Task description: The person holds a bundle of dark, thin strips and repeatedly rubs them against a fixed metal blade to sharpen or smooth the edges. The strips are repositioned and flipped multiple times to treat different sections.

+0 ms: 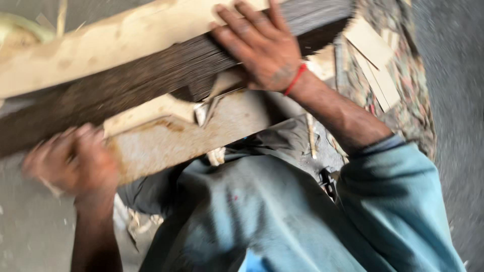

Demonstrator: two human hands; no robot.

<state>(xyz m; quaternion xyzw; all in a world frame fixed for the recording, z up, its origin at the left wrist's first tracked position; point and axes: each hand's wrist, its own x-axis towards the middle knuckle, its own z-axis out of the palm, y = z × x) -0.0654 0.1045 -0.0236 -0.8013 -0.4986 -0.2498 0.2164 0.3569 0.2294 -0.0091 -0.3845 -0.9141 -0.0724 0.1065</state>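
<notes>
A long wooden plank (101,50) with a pale top face and a dark rough side runs across the upper view, tilted up to the right. My right hand (262,48) lies flat on its dark side near the right end, fingers spread, a red thread on the wrist. My left hand (70,161) is blurred at the lower left, curled by the end of a rusty pale board (191,133) that lies under the plank. Whether it grips that board I cannot tell.
Thin pale wood offcuts (373,60) lie on a patterned cloth (413,111) at the upper right. Grey floor (454,100) runs along the right side. My blue sleeve and clothing (282,221) fill the lower middle. Wood chips lie on the ground at the lower left.
</notes>
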